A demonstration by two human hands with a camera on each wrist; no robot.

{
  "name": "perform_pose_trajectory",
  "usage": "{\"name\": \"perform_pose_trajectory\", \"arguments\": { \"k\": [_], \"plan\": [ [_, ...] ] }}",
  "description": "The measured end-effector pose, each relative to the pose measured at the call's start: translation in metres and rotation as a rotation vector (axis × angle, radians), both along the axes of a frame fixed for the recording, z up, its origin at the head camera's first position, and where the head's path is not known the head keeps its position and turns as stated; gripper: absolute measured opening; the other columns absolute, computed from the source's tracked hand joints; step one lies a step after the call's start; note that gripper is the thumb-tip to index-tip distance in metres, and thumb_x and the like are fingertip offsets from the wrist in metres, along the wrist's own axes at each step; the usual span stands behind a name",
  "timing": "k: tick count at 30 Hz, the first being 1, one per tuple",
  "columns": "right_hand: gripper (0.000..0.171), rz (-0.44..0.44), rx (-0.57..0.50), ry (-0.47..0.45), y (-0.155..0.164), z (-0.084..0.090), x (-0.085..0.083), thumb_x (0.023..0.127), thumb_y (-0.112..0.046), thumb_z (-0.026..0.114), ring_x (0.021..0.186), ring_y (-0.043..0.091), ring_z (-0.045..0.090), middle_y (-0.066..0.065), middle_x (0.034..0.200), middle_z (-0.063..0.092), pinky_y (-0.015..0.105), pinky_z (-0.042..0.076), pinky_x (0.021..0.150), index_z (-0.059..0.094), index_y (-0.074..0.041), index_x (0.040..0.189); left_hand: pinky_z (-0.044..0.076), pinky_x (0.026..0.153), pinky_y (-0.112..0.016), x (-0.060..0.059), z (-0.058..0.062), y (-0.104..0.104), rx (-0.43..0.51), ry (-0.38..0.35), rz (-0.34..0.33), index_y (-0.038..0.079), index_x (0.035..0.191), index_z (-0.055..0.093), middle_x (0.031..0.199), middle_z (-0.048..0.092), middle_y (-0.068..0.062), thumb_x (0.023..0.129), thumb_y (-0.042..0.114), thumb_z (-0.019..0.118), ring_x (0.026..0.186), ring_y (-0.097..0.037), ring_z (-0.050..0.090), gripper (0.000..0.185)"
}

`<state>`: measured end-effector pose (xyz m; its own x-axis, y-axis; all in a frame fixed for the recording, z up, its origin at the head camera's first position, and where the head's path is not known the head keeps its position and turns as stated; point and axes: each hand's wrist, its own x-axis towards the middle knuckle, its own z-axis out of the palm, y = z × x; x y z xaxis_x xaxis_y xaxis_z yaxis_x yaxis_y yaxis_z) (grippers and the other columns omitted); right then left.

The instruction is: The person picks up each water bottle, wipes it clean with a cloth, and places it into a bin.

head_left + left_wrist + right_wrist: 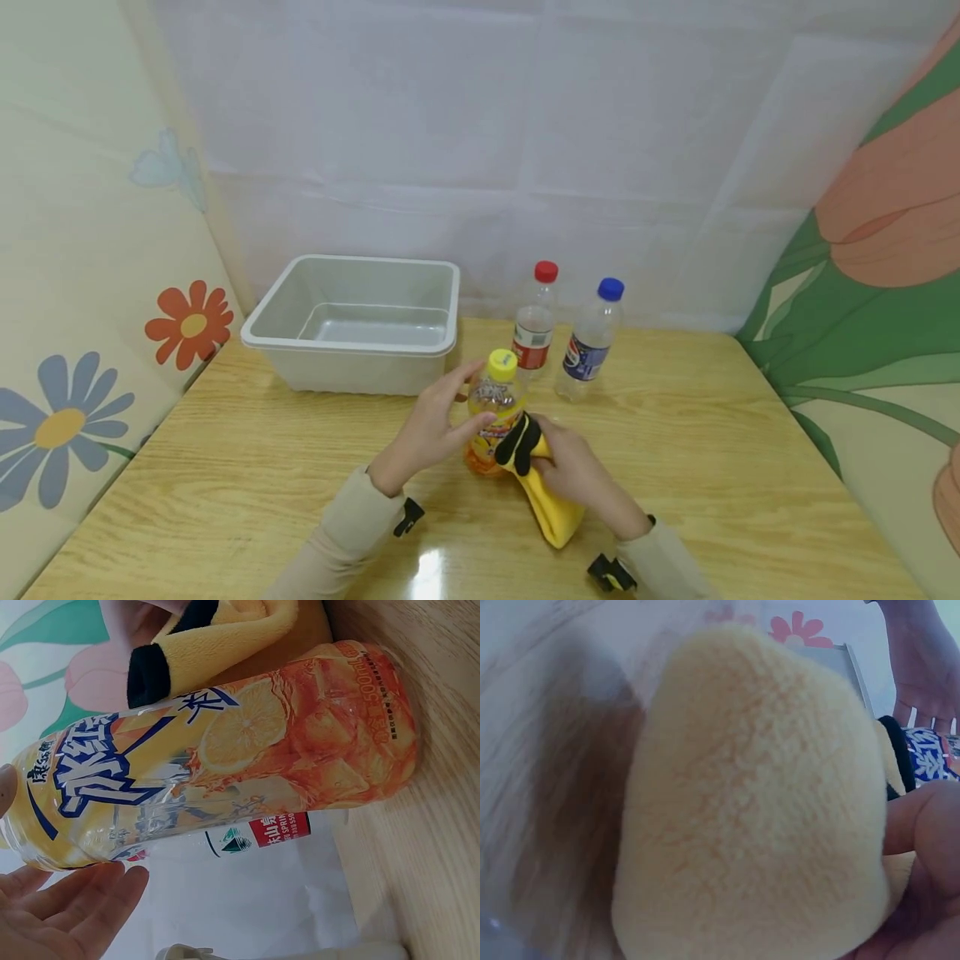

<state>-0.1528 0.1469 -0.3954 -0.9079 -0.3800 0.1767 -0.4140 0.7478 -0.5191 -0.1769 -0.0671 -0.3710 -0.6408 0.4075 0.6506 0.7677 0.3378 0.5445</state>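
A clear bottle with a yellow cap and an orange iced-tea label (pixel 495 396) stands upright on the table in the head view. My left hand (pixel 431 429) is beside its upper part, thumb in front and fingers on the far side. In the left wrist view those fingers (pixel 90 911) look fairly straight and loosely spread; whether they touch the bottle is unclear. My right hand (pixel 573 467) grips a folded yellow cloth with black trim (pixel 555 504), its trimmed end against the bottle's label. The cloth's fluffy side (pixel 750 795) fills much of the right wrist view.
Behind, a red-capped bottle (pixel 533 321) and a blue-capped bottle with a blue label (pixel 588 354) stand upright. A light grey plastic bin (pixel 352 367) sits back left. The wooden table (pixel 225 492) meets a white backdrop and flower-printed side sheets.
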Motion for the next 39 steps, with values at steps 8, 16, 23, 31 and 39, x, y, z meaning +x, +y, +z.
{"name": "perform_pose_trajectory", "arguments": {
  "k": [8,16,23,31,39],
  "plan": [
    [0.048,-0.019,0.028,0.066,0.018,0.008,0.004,0.075,0.006,0.066,0.094,0.031,0.059,0.019,0.107,0.062,0.046,0.05,0.082,0.051,0.002,0.12,0.054,0.078,-0.032,-0.002,-0.001,0.0,0.024,-0.027,-0.04,-0.005,0.13,0.039,0.123,0.051,-0.019,0.081,0.013,0.068,0.104,-0.027,0.055,0.06],
    [0.05,-0.032,0.097,0.106,0.044,0.014,0.008,0.074,0.007,0.066,0.097,0.037,0.058,0.023,0.11,0.06,0.049,0.048,0.085,0.05,0.006,0.121,0.053,0.08,-0.031,-0.001,-0.002,-0.005,0.04,-0.028,-0.032,-0.006,0.13,0.039,0.124,0.051,-0.019,0.08,0.012,0.069,0.105,-0.028,0.054,0.06],
    [0.048,-0.026,0.146,0.138,0.065,0.014,0.011,0.071,0.01,0.067,0.094,0.037,0.059,0.023,0.106,0.061,0.05,0.049,0.082,0.053,0.006,0.116,0.053,0.08,-0.031,0.0,-0.001,-0.013,0.058,-0.008,-0.032,-0.009,0.129,0.039,0.12,0.052,-0.021,0.079,0.01,0.07,0.102,-0.029,0.056,0.062],
    [0.046,-0.049,0.223,0.11,0.086,0.009,0.012,0.07,0.009,0.068,0.094,0.037,0.059,0.021,0.106,0.061,0.051,0.049,0.081,0.055,0.005,0.114,0.054,0.079,-0.035,0.002,0.003,-0.022,0.088,0.03,-0.031,-0.007,0.13,0.04,0.124,0.051,-0.021,0.077,0.006,0.07,0.104,-0.031,0.055,0.062],
    [0.048,-0.032,0.314,0.009,0.092,0.005,0.014,0.072,0.005,0.07,0.095,0.038,0.058,0.024,0.108,0.06,0.05,0.049,0.081,0.053,0.008,0.117,0.053,0.08,-0.034,0.005,0.008,-0.034,0.086,0.08,-0.021,-0.008,0.131,0.038,0.127,0.049,-0.023,0.076,0.004,0.07,0.106,-0.033,0.054,0.065]
  ]
}}
